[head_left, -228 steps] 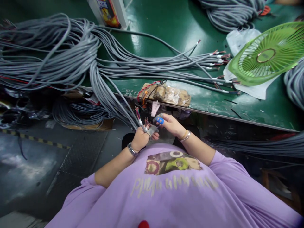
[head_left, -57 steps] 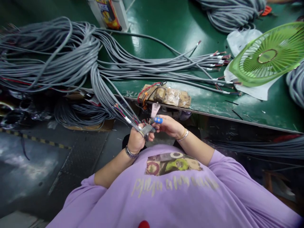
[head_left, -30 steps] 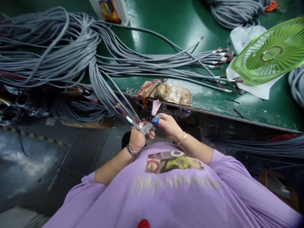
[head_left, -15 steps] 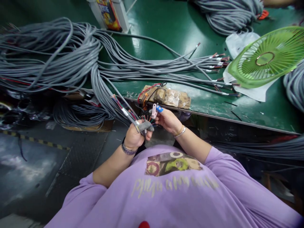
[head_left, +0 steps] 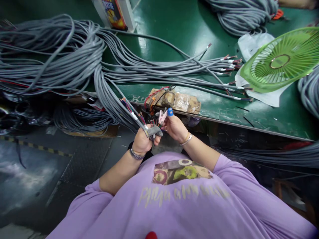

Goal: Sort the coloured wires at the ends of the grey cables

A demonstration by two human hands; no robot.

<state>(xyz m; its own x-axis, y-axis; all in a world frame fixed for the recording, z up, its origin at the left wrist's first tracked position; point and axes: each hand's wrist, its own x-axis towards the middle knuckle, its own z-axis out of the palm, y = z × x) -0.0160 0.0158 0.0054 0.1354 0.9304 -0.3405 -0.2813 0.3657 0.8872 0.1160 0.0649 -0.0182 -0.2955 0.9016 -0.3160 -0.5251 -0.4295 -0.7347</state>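
Note:
My left hand (head_left: 142, 142) is closed around the ends of grey cables (head_left: 136, 120), its thumb inside a grey finger cover (head_left: 152, 131). Thin coloured wires (head_left: 155, 123) fan out just above that thumb. Close by on the right, my right hand (head_left: 176, 128) is closed at a small pink clip (head_left: 162, 117), whose two arms show as a narrow V. Blue tape (head_left: 170, 112) wraps the right thumb. The clip's lower end is close to the wire tips; I cannot tell whether it grips any wire. The right fingertips are partly hidden.
A large pile of grey cable (head_left: 62, 56) covers the left of the green table (head_left: 171, 20), with stripped ends stretching right. A taped cardboard block (head_left: 180, 101) sits at the front edge. A green fan (head_left: 279, 61) and another cable coil (head_left: 241, 15) stand right.
The pink clip has tilted, and its arms now show spread. My right thumb has risen slightly away from it. My left hand and the cables have shifted slightly right.

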